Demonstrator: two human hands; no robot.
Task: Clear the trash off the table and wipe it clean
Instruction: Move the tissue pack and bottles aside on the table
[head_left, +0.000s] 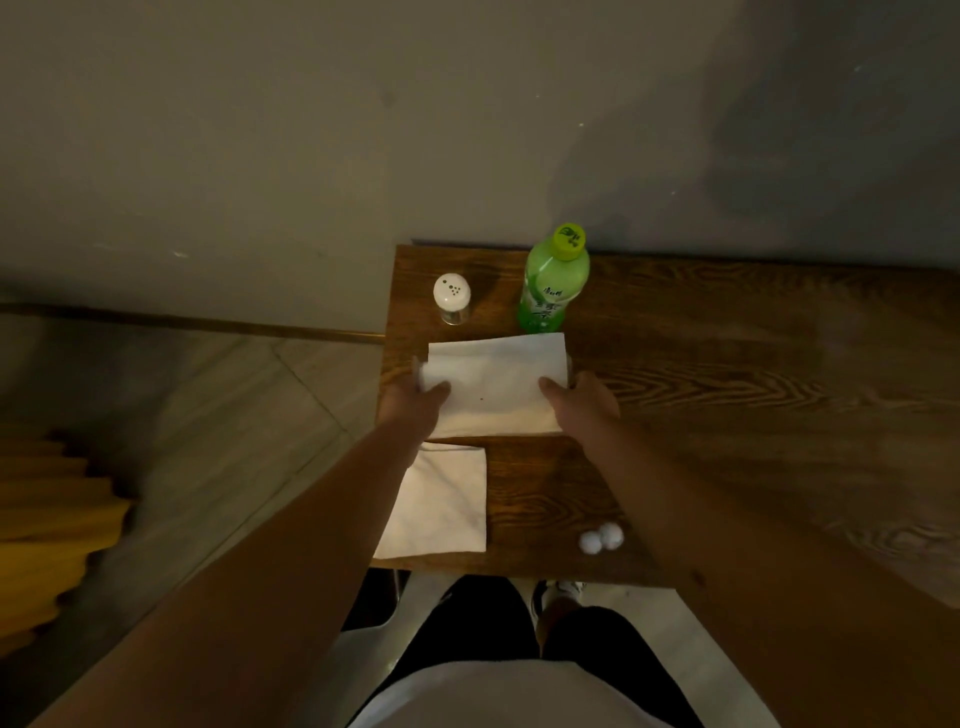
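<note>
**Both hands hold a white napkin over the wooden table**

Nearest the camera, the person's white shirt and dark trousers fill the bottom edge, with 2 bare forearms reaching forward from them.

At far left, something yellow (52, 525) sits on the pale floor. Further right, the left hand (410, 402) grips the left edge of an unfolded white napkin (496, 384), thumb on top and the other fingers curled underneath, pinching the paper. Below that hand, a second white napkin (439, 501) lies flat at the near left corner of the wooden table (727, 389). Behind it, a white-capped shaker (452, 300) stands near the far left corner. Just right of the shaker, a green bottle (553, 280) with a yellow-green cap stands upright, right behind the held napkin.

The right hand (582, 400) pinches the napkin's right edge the same way. Near the front edge, 2 small crumpled paper balls (601, 538) lie touching each other beside the right forearm.
</note>
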